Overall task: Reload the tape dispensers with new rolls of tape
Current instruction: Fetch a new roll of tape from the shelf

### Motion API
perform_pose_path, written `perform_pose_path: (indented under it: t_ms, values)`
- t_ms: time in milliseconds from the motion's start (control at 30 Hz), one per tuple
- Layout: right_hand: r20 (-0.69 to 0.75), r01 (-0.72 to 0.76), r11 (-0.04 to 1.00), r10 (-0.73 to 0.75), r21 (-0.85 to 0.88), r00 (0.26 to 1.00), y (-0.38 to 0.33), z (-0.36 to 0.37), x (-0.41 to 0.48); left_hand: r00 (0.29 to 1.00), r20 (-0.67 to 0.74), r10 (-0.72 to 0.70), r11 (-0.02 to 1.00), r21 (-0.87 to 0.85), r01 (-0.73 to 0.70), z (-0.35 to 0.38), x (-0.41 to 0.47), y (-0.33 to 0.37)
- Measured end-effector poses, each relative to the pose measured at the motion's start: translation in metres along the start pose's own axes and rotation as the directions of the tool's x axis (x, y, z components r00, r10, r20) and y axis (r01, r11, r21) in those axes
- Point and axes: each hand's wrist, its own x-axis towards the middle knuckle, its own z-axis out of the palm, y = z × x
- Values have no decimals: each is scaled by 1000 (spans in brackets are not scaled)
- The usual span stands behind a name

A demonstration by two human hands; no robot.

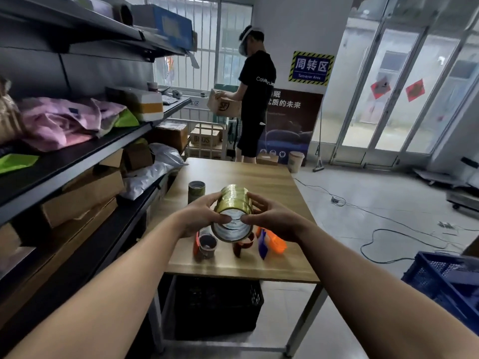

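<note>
Frame centre: left hand [201, 216] and right hand [272, 218] both grasp tape stack [233, 216] above bench [233, 268]; dispensers [207, 246] below.

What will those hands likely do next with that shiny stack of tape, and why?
Probably work one roll loose from the stack of tape rolls. The left hand and right hand grip it as one bundle, thumbs at its near end, above the table, where the dispensers stand; each likely takes one roll.
</note>
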Motion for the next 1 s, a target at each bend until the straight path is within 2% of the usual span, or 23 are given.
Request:
perform_pose_path:
  t_ms: [267,533,800,867,1000]
  values:
    - [-33,-57,998,58,29,998,-6,-35,87,995,87,-44,999,32,41,-50,90,5]
    - [-60,-122,990,126,69,990,15,-88,155,987,133,-89,996,31,86,-57,180,-11]
    - [-19,-222,975,222,1,975,48,-157,234,940,173,-295,955,58,290,-59,286,-33]
    - [-6,-251,968,251,-7,968,54,-172,253,927,149,-344,939,42,341,-58,309,-37]
    - [12,-290,957,290,30,957,67,-192,286,908,4,-419,905,81,418,-55,347,-50]
